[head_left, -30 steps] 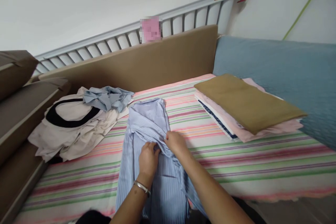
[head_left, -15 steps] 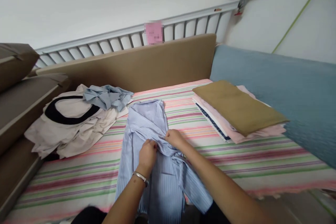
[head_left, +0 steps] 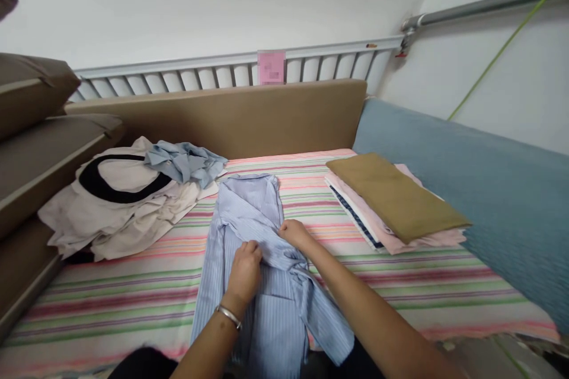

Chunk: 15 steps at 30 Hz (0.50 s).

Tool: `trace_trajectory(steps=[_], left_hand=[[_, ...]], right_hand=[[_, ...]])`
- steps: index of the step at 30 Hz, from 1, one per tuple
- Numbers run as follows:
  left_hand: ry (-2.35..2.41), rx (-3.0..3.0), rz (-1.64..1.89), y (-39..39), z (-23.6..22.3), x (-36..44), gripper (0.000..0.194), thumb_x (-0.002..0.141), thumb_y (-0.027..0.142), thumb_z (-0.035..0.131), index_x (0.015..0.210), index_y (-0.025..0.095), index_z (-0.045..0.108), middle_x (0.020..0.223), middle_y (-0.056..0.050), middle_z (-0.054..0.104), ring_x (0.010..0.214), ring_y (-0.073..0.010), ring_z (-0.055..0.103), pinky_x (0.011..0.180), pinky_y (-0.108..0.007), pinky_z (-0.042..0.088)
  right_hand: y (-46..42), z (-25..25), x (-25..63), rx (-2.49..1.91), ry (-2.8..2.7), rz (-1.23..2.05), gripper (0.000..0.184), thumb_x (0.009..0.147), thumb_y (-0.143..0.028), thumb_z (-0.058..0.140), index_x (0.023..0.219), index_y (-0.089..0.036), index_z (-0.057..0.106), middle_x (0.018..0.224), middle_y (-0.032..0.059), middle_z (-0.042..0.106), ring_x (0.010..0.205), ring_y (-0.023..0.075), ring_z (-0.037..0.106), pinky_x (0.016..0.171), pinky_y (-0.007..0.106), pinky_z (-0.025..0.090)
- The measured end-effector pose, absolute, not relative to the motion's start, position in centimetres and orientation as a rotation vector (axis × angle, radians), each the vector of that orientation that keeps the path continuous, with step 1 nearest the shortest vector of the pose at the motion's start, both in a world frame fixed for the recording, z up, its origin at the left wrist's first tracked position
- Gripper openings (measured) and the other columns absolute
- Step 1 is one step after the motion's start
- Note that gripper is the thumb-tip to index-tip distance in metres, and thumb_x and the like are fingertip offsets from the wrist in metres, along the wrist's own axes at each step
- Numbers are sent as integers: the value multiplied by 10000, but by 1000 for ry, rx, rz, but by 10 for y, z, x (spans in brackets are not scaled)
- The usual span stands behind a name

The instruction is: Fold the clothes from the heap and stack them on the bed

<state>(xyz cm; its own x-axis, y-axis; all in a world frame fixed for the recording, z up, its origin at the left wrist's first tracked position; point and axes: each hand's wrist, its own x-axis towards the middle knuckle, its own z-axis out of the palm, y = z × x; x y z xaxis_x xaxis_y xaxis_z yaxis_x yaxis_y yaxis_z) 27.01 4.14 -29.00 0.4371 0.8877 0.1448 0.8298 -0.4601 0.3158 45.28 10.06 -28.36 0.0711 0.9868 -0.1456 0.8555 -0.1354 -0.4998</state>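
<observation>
A blue-and-white striped shirt lies lengthwise on the striped bed cover, its collar end away from me and its lower end at my lap. My left hand, with a silver bangle at the wrist, is closed on the fabric at the middle of the shirt. Just to the right and a bit farther off, my right hand pinches the shirt near its right edge. Between the hands the cloth is bunched, and one sleeve hangs slantwise under my right forearm.
A loose heap of off-white clothes with a light blue garment on top lies left, beside stacked brown cushions. To the right is a folded pile topped by an olive cloth. A brown backboard and blue padding border the bed.
The view has tilted and shifted slightly. My left hand has moved a little left and toward me over the shirt, while my right hand keeps its pinch in nearly the same spot.
</observation>
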Motion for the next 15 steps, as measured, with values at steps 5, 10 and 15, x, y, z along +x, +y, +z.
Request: trace_trajectory(steps=[5, 10, 15], left_hand=[[1534, 2540, 287, 40, -290, 270, 256, 850, 95, 367, 869, 180, 608, 909, -57, 625, 908, -204, 506, 811, -324, 359], [1474, 2519, 299, 36, -292, 266, 347, 871, 109, 353, 1110, 201, 588, 1044, -66, 638, 990, -206, 508, 868, -339, 350], [1444, 2502, 236, 29, -293, 264, 364, 878, 157, 384, 1151, 255, 604, 1240, -60, 575, 1140, -227, 445, 934, -378, 325]], right_hand=[[105, -273, 457, -2119, -1891, 545, 170, 747, -151, 523, 755, -159, 692, 798, 65, 721, 739, 145, 625, 589, 197, 356], [99, -274, 449, -2125, -1956, 424, 202, 815, -212, 486, 902, -182, 665, 911, 58, 711, 852, 153, 633, 672, 209, 383], [90, -283, 429, -2145, -2092, 361, 231, 805, -188, 510, 977, -148, 658, 990, 136, 691, 933, 230, 638, 739, 279, 421]])
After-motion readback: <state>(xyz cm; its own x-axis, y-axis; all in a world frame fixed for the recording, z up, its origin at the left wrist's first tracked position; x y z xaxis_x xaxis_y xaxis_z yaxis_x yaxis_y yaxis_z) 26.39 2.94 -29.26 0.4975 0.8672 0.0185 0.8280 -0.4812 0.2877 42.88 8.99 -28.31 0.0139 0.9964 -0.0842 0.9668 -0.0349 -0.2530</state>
